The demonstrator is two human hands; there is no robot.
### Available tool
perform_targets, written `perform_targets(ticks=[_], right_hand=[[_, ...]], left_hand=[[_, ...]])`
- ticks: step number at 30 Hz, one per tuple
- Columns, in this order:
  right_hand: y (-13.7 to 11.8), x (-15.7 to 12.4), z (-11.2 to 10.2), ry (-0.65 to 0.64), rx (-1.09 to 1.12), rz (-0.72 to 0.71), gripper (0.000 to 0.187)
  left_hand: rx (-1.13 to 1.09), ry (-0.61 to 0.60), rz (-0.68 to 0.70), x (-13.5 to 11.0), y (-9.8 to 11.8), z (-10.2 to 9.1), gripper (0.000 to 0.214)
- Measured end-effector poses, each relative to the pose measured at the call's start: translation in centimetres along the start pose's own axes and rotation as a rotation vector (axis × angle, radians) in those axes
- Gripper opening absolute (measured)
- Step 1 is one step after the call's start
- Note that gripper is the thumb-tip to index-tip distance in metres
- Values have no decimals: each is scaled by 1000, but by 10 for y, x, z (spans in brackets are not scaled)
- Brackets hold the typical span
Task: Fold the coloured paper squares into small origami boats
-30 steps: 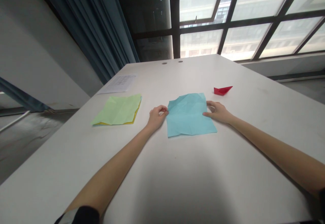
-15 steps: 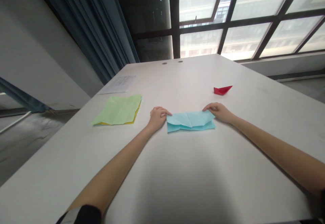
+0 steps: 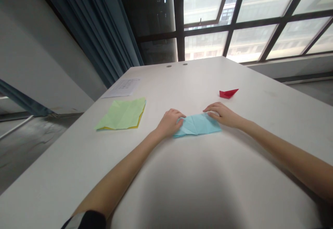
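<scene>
A light blue sheet of paper (image 3: pixel 198 125), folded into a flat strip with a crease across its middle, lies on the table between my hands. My left hand (image 3: pixel 171 122) rests over its left end, fingers stretched toward the far edge and thumb apart on the paper. At the far right part of the strip is my right hand (image 3: pixel 220 113), its fingers extended and spread from the thumb, which touches the paper. The undersides of both hands are hidden.
Beyond my right hand sits a small red folded paper boat (image 3: pixel 228 94). To the left lies a stack of coloured paper (image 3: pixel 122 114), green on top with yellow below. A printed sheet (image 3: pixel 122 87) lies behind it on the white table (image 3: pixel 192 173).
The blue paper's upper layer has come down flat over the lower one. My left hand has moved right onto the paper; my right hand has shifted slightly left, its fingers opening out.
</scene>
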State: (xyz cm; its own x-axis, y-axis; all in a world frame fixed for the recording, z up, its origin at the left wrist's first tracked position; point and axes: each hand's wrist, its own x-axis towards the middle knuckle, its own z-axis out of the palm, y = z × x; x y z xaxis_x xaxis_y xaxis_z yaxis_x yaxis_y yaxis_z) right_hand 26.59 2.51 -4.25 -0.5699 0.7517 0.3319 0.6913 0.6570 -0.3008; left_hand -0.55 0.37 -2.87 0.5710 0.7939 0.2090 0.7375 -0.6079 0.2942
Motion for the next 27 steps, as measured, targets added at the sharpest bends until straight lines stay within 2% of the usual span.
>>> perform_targets(ticks=[3, 6, 9, 14, 20, 24, 27], right_hand=[[-28, 0, 7, -118, -36, -61, 42], [-45, -5, 21, -230, -83, -25, 57], [-50, -9, 32, -309, -127, 46, 64], [-44, -13, 34, -394, -105, 107, 68], [-31, -23, 27, -486, -65, 177, 76], [-26, -24, 20, -512, -61, 128, 84], [-29, -21, 14, -441, -79, 54, 88]], left_hand=[[33, -152, 134, -1, 12, 6, 49], [80, -277, 102, -6, 13, 16, 63], [124, -365, 65, -11, 10, 22, 65], [152, -383, 50, -15, 4, 24, 67], [159, -380, -19, -21, -1, 29, 80], [153, -382, -29, -24, -1, 27, 81], [148, -381, -22, -24, -2, 26, 81]])
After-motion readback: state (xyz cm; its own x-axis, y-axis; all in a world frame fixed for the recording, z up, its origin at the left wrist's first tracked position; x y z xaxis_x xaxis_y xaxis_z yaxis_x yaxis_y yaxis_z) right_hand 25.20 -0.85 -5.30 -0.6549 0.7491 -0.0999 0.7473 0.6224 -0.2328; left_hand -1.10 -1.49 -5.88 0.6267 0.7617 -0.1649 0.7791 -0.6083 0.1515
